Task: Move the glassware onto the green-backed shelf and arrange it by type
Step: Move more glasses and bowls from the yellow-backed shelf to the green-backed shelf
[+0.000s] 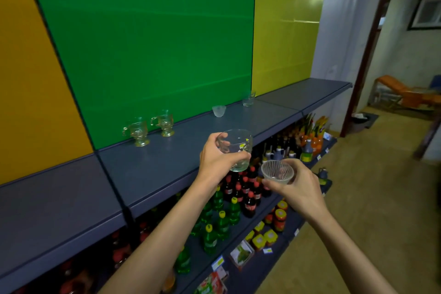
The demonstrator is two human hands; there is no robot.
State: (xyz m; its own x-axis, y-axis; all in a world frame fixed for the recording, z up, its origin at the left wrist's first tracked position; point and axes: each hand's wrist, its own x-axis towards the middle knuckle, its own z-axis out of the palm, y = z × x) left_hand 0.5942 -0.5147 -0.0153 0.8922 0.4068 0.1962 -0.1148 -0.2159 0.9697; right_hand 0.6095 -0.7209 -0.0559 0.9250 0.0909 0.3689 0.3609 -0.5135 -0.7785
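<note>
We see only two forearms and two hands, entering from the bottom edge. Left hand (216,159): bare, no ring, no glove. Right hand (296,190): bare likewise, no ring or glove that we can make out. Both forearms are uncovered as far down as the frame shows; no sleeve, cuff, watch or band appears on either wrist. Fingernails look short and unpainted, though blur limits our certainty.
</note>
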